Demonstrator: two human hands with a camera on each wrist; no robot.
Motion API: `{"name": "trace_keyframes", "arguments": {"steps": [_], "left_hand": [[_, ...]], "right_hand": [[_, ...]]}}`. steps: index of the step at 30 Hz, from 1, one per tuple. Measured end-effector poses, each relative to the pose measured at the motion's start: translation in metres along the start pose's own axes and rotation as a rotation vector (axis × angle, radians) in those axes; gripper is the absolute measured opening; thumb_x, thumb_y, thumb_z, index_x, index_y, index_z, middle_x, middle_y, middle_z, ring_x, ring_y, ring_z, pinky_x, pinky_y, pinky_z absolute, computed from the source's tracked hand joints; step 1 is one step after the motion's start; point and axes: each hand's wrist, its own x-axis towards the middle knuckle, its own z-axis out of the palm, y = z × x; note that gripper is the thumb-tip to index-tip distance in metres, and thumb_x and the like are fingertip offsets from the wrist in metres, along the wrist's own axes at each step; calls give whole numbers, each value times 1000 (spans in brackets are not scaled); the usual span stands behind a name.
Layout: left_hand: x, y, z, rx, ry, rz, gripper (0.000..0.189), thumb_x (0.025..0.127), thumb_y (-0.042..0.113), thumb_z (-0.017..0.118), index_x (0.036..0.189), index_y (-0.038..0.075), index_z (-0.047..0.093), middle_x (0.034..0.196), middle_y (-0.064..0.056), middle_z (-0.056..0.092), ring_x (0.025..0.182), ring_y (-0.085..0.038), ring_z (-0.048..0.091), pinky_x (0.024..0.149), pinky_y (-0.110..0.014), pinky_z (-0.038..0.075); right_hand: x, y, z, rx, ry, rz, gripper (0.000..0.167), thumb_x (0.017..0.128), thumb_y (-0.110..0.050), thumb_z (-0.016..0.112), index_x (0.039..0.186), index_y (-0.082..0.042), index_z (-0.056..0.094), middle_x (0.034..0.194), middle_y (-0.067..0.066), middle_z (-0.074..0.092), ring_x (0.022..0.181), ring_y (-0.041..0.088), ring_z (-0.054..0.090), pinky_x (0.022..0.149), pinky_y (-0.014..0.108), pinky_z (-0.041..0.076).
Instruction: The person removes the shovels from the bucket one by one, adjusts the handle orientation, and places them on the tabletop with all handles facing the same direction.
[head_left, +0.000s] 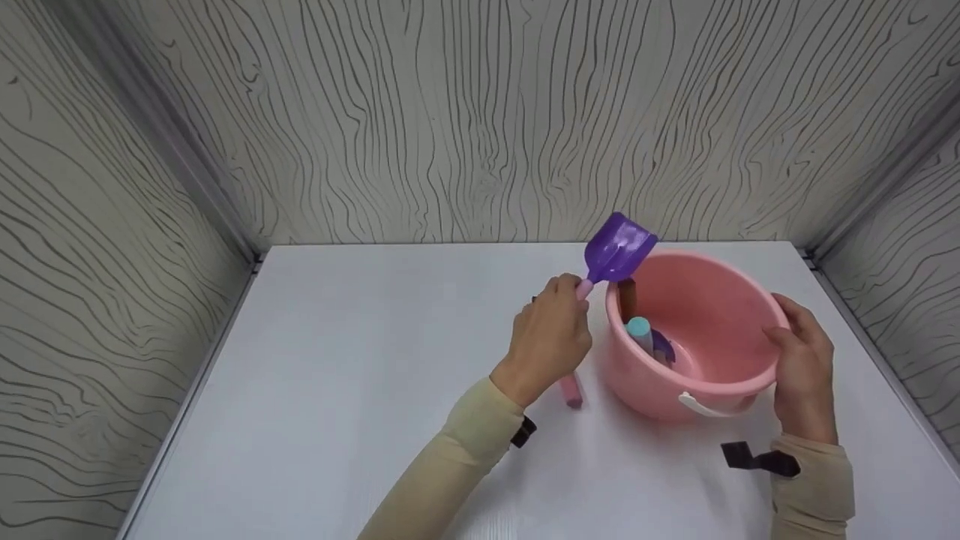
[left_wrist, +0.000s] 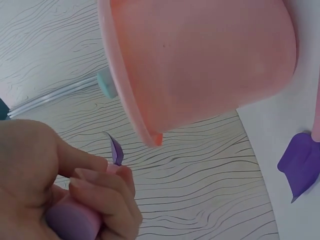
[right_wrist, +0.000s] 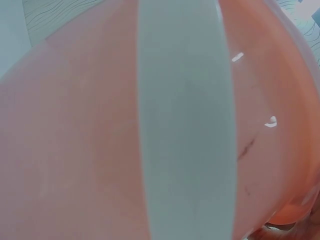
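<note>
Just right of centre in the head view, our left grip (head_left: 551,334) grasps the purple shovel (head_left: 619,247) by its pink handle (head_left: 585,289); at the frame's right, our right grip (head_left: 808,371) holds the pink bucket (head_left: 637,384) by its rim.

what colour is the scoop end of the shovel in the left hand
The scoop end is purple, showing best in the head view.

"What colour was the shovel (head_left: 617,249) just beyond the left fingers (left_wrist: 107,197)?"
"Purple, with a pink grip (head_left: 584,289)."
"And the bucket (head_left: 637,382) at the right fingers (head_left: 806,319)?"
"Pink, its handle (head_left: 705,407) white; the wall (head_left: 450,112) beyond showed dark, wavy grain."
</note>
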Motion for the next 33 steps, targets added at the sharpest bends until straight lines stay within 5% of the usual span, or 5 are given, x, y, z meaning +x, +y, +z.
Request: {"name": "trace_keyframes", "arguments": {"steps": [11,18,33], "left_hand": [[-17,-29,24,-222,121,-89,26,109,9,57,132,-2,61,111,-12,69,88,-17,64,77,-31,58],[-31,-48,43,-362,188,-210,30,107,6,58,135,-4,60,118,-14,71,99,-20,67,90,-40,59],[-55,-74,78,-422,234,-354,34,109,4,54,141,-6,54,129,-17,66,106,-22,64,97,-46,56]], "right_hand": [[0,-1,-2,15,-4,9,49,112,-10,47,160,-9,44,144,-4,55,120,6,59,87,12,55],[1,1,-1,-11,-12,16,50,112,-10,47,161,-10,44,143,-5,55,117,6,60,85,13,56],[4,-1,-1,-19,-20,10,52,112,-10,46,163,-8,40,144,-2,54,118,6,60,86,13,55]]}}
